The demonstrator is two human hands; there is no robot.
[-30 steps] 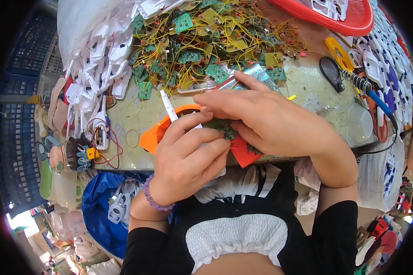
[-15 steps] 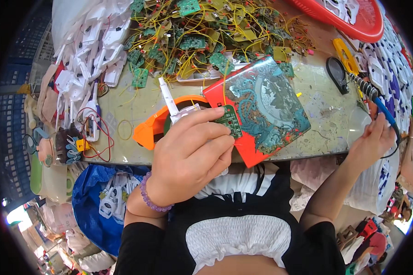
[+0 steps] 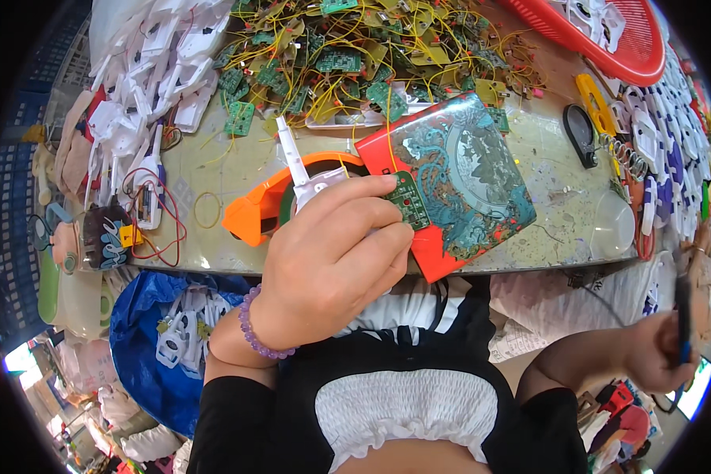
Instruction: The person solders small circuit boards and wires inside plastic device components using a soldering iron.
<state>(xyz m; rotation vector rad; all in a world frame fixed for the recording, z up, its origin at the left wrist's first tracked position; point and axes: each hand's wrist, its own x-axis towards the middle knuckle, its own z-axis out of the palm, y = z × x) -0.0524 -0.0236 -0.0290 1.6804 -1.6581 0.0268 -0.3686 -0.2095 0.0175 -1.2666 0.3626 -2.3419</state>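
Left of your hands: your left hand (image 3: 336, 245) pinches a green circuit board (image 3: 412, 207) by its near edge, thumb side hidden from view; the remaining fingers are curled in.
Right of your hands: your right hand (image 3: 660, 359) is curled around a dark and blue pen-shaped tool (image 3: 684, 304), well apart from the board and off the table (image 3: 189, 178), at the right; finger detail is blurred.
Board position: over the lower left part of a red box (image 3: 470, 174) with a teal patterned top; whether it touches the box, you cannot be told from this view.
White plastic part (image 3: 294, 162): narrow end pointing away from you; its near end passes behind your left fingers; an orange holder (image 3: 249, 217) lies beneath and beside it.
Far side: a heap of wired circuit boards (image 3: 355, 63), yellow leads tangled; white casings (image 3: 126, 126) to its left.
Right side: a metal coil (image 3: 626, 158), a clear cup (image 3: 613, 225) and a red basket (image 3: 640, 73).
Below table edge: a blue bag (image 3: 134, 355) with white parts inside.
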